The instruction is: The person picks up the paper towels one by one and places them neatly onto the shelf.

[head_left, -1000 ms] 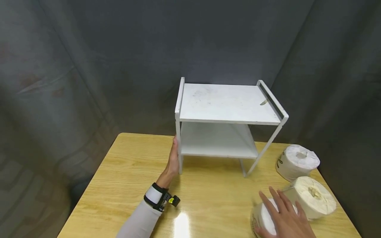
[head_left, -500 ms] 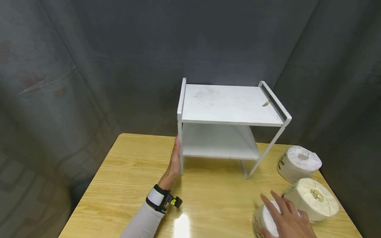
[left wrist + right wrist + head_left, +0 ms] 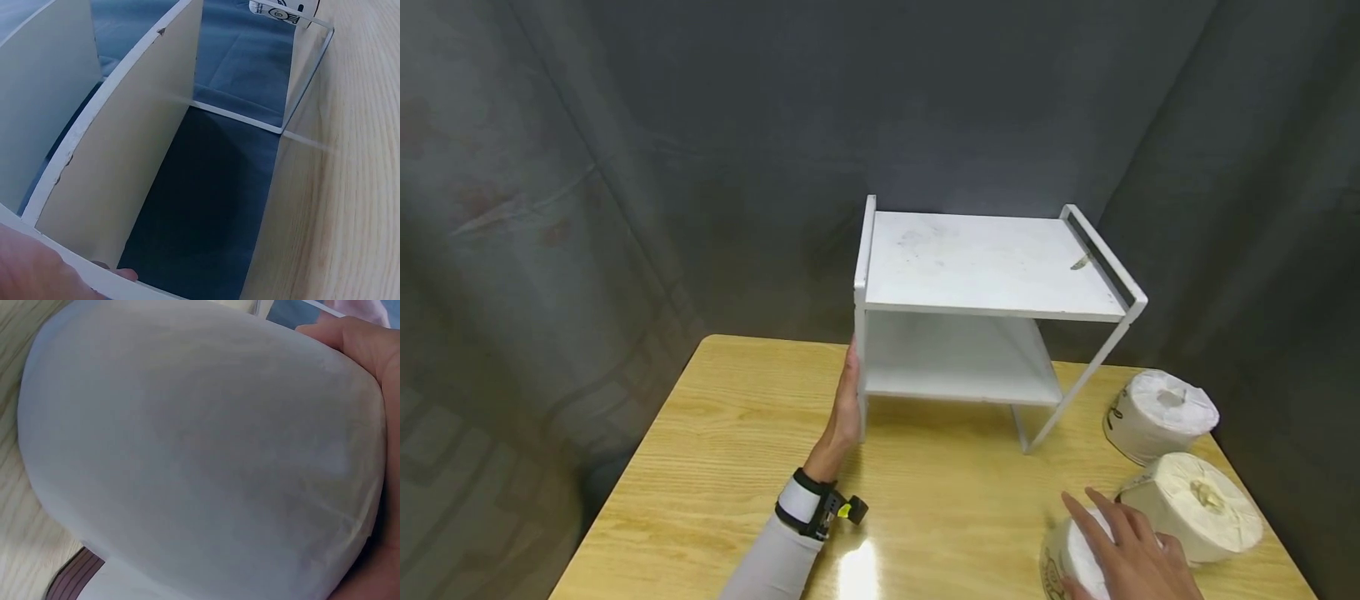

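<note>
A white two-tier shelf rack (image 3: 985, 258) stands on the wooden table, seen in the head view. My left hand (image 3: 837, 417) grips its left side frame; in the left wrist view a fingertip (image 3: 128, 274) shows past the frame bar, below the lower shelf board (image 3: 125, 137). At the lower right, my right hand (image 3: 1138, 554) lies over a paper-wrapped toilet roll (image 3: 1060, 558), fingers bent around it. The wrapped roll (image 3: 200, 450) fills most of the right wrist view, with fingers and palm against its side.
A cream-wrapped toilet roll (image 3: 1206, 508) sits right beside my right hand, and a white-wrapped roll (image 3: 1161, 417) stands behind it near the table's right edge. A dark grey curtain (image 3: 760, 167) hangs behind the table (image 3: 715, 467).
My right hand's spread fingers have drawn closer together around the near roll. The head view has shifted slightly; my left hand stays at the rack's left side.
</note>
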`<state>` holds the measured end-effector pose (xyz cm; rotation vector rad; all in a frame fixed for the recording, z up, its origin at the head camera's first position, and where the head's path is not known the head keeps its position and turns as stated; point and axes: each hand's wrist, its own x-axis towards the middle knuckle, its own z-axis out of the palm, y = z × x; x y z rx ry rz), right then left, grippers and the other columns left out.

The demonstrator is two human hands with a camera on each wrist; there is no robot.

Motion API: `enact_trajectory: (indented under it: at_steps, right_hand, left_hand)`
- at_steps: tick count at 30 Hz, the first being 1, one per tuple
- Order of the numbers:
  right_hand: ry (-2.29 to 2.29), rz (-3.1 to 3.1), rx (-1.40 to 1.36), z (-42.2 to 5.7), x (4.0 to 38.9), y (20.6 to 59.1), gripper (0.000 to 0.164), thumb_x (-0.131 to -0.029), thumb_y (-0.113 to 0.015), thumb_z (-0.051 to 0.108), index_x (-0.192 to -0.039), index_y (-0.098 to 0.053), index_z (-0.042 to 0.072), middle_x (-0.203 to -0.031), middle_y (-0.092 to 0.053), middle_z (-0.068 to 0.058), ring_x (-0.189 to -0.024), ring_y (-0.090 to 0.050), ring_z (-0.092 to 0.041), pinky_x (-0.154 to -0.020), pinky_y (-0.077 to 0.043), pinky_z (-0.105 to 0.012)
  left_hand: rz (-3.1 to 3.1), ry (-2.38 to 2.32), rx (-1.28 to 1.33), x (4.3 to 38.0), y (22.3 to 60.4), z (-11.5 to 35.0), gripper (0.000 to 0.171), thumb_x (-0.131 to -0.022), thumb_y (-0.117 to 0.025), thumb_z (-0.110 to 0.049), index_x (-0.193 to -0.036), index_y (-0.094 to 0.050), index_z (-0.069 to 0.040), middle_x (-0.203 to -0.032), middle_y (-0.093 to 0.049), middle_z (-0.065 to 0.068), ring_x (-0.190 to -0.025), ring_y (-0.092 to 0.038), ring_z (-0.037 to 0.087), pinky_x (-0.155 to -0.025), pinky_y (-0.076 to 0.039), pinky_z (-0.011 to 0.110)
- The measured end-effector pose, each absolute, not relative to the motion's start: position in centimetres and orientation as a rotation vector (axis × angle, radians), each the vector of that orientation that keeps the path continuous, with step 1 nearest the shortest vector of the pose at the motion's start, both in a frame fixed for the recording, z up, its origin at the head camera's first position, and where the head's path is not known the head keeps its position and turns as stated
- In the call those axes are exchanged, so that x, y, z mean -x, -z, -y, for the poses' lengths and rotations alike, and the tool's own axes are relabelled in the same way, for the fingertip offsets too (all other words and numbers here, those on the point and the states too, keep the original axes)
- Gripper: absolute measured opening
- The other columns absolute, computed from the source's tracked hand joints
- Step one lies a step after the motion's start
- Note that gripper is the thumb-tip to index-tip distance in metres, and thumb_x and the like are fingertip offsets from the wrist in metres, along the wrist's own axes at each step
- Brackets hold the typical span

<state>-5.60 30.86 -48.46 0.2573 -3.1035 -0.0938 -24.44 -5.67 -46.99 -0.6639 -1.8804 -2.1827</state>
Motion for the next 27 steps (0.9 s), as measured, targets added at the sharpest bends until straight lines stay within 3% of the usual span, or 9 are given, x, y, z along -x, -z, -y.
enact_trajectory:
  at_steps: [8,17,24,27]
  right_hand:
    - [0.128,3.105,-0.229,-31.29,5.35,48.65,0.105,-0.074,-0.064,0.093,-0.151,-0.055,0.022,-0.148,-0.055,-0.012,-0.119,-0.058,-0.037,-0.072,-0.051,-0.064]
    - [0.116,3.091,-0.263,-31.24,5.53,48.7,0.105,-0.074,-0.066,0.092,-0.151,-0.055,0.022,-0.148,-0.054,-0.011,-0.119,-0.058,-0.037,-0.069,-0.05,-0.062]
    - [0.077,2.992,-0.426,-31.43,4.89,48.4,0.128,-0.059,-0.059,0.104,-0.161,-0.037,0.029,-0.148,-0.049,-0.012,-0.12,-0.057,-0.038,-0.063,-0.05,-0.056]
    - [0.062,2.95,-0.494,-31.6,5.02,48.44,0.126,-0.061,-0.065,0.1,-0.162,-0.035,0.03,-0.145,-0.052,-0.012,-0.114,-0.06,-0.036,-0.059,-0.047,-0.049]
  left_hand:
    - [1.892,2.199,0.683,24.45,46.75,5.27,0.07,-0.113,-0.008,-0.053,-0.172,0.001,-0.016,-0.179,0.0,0.004,-0.165,0.001,0.025,-0.13,0.002,0.057]
    - [1.917,2.199,0.646,24.4,46.78,5.58,0.071,-0.112,-0.007,-0.055,-0.172,0.002,-0.017,-0.179,0.001,0.003,-0.165,0.002,0.024,-0.13,0.002,0.058]
    - [1.956,2.197,0.605,24.14,46.94,5.85,0.071,-0.113,-0.006,-0.053,-0.172,0.003,-0.015,-0.179,0.003,0.004,-0.165,0.004,0.025,-0.13,0.003,0.057]
    - [1.973,2.188,0.592,24.07,47.01,5.92,0.071,-0.113,-0.005,-0.052,-0.171,0.003,-0.014,-0.179,0.003,0.006,-0.165,0.004,0.027,-0.13,0.004,0.059]
